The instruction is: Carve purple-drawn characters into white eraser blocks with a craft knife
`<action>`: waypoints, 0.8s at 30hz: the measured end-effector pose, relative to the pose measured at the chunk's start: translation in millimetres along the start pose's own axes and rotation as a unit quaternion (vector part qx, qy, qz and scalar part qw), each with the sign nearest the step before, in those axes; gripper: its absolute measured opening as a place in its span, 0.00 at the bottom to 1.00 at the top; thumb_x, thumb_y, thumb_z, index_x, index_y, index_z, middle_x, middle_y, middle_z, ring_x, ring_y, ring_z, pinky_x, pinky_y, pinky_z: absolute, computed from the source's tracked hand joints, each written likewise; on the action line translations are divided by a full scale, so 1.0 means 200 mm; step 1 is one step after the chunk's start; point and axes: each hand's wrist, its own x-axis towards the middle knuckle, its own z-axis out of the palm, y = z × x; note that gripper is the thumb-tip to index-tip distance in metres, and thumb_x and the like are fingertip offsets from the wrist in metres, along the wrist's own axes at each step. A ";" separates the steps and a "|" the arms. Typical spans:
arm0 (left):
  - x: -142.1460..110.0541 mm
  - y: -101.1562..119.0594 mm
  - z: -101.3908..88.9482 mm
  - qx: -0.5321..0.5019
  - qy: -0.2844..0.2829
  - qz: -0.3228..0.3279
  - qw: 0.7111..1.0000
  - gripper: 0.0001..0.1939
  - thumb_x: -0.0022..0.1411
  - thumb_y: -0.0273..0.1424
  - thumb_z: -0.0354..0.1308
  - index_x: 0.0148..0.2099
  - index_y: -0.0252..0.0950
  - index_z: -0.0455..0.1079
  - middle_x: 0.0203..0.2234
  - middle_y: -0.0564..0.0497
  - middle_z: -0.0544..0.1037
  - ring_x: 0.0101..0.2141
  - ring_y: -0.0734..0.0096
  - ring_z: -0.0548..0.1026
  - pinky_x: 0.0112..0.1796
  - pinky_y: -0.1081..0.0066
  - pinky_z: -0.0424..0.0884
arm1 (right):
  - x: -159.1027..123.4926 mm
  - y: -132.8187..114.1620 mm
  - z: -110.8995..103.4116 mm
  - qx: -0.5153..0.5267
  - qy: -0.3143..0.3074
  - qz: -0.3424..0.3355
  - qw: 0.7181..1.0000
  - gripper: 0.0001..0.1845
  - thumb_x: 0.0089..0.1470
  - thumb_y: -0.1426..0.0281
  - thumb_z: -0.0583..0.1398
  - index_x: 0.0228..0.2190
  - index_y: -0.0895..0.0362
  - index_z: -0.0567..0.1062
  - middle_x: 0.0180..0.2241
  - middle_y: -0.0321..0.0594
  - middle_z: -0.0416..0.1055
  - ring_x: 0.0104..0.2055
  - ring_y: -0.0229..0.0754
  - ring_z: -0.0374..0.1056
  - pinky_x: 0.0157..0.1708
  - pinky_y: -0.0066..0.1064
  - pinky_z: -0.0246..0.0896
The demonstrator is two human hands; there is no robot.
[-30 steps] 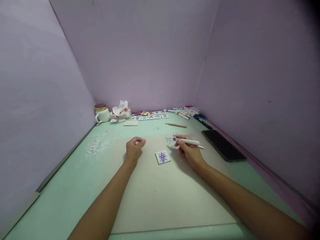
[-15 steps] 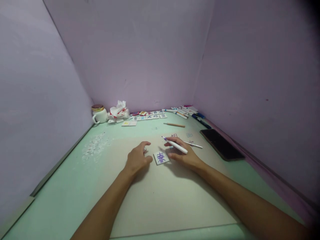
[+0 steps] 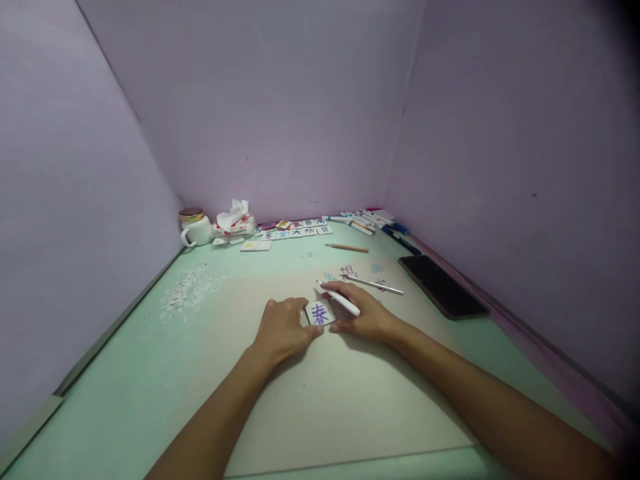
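Note:
A small white tile (image 3: 320, 313) with a purple character lies on a beige mat (image 3: 345, 400). My left hand (image 3: 285, 330) rests on the mat at the tile's left edge, thumb and fingers touching it. My right hand (image 3: 363, 315) presses against the tile's right edge and also holds a white pen (image 3: 339, 298) between its fingers, tip pointing left and away. Small character cut-outs (image 3: 350, 271) lie just beyond my right hand.
A thin metal tool (image 3: 373, 285) lies behind my right hand. A black phone (image 3: 443, 286) lies at the right. At the back stand a white mug (image 3: 194, 228), crumpled tissue (image 3: 234, 217), a row of character tiles (image 3: 295, 231), markers (image 3: 373, 222), a wooden stick (image 3: 347, 247). White scraps (image 3: 187, 293) litter the left.
Both hands moved inward to the purple-character tile and now touch its two sides. The right hand carried the pen from the cut-outs back toward me.

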 end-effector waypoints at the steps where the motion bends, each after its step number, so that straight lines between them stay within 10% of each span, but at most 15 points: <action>1: 0.00 0.00 0.00 -0.002 0.006 0.001 1.000 0.14 0.48 0.40 0.61 0.37 0.39 0.73 0.28 0.48 0.79 0.29 0.58 0.74 0.36 0.62 0.62 | 0.00 0.00 0.00 -0.003 0.003 -0.002 1.000 0.38 0.32 0.72 0.71 0.49 0.51 0.70 0.49 0.45 0.70 0.52 0.55 0.64 0.53 0.50 0.53; 14: -0.01 -0.04 0.04 -0.024 0.113 0.115 0.987 0.21 0.52 0.32 0.60 0.50 0.36 0.67 0.39 0.44 0.78 0.33 0.62 0.74 0.41 0.60 0.60 | -0.01 -0.09 -0.03 0.068 0.019 -0.084 0.994 0.35 0.42 0.69 0.67 0.52 0.50 0.64 0.50 0.46 0.67 0.50 0.50 0.67 0.49 0.43 0.61; 24: 0.02 -0.07 0.02 -0.052 0.116 -0.002 0.992 0.30 0.47 0.41 0.63 0.52 0.37 0.66 0.27 0.50 0.75 0.32 0.60 0.70 0.38 0.63 0.64 | -0.01 -0.12 -0.07 0.109 0.092 -0.048 0.989 0.28 0.47 0.66 0.65 0.50 0.51 0.66 0.46 0.46 0.69 0.50 0.50 0.66 0.49 0.43 0.61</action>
